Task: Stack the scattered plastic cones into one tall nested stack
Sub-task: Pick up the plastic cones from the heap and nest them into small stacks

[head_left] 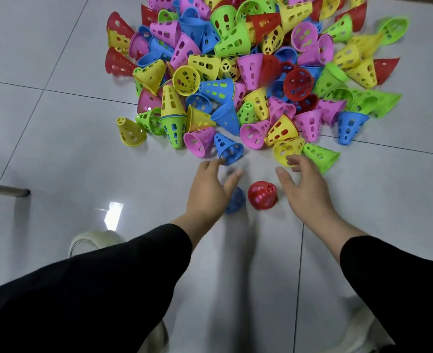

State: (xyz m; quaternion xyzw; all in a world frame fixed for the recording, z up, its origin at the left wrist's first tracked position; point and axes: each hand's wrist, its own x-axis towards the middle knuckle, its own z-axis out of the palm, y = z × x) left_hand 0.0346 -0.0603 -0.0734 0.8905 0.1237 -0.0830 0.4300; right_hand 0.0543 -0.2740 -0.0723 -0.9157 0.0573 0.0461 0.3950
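- The heap of bright plastic cones (pixel 248 72) in red, yellow, green, blue and pink looks smooth, slightly shiny, with cut-out holes.
- The pale grey tiled floor (pixel 57 154) is glossy, mirroring a light patch.
- The black sleeves (pixel 96 289) look like matt cloth.
- The grey tube leg (pixel 9 191) looks like metal with a dark cap.

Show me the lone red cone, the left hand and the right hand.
red cone (pixel 262 196): head view, perforated side wall.
left hand (pixel 209 189): head view, back of hand.
right hand (pixel 303 187): head view, back of hand.
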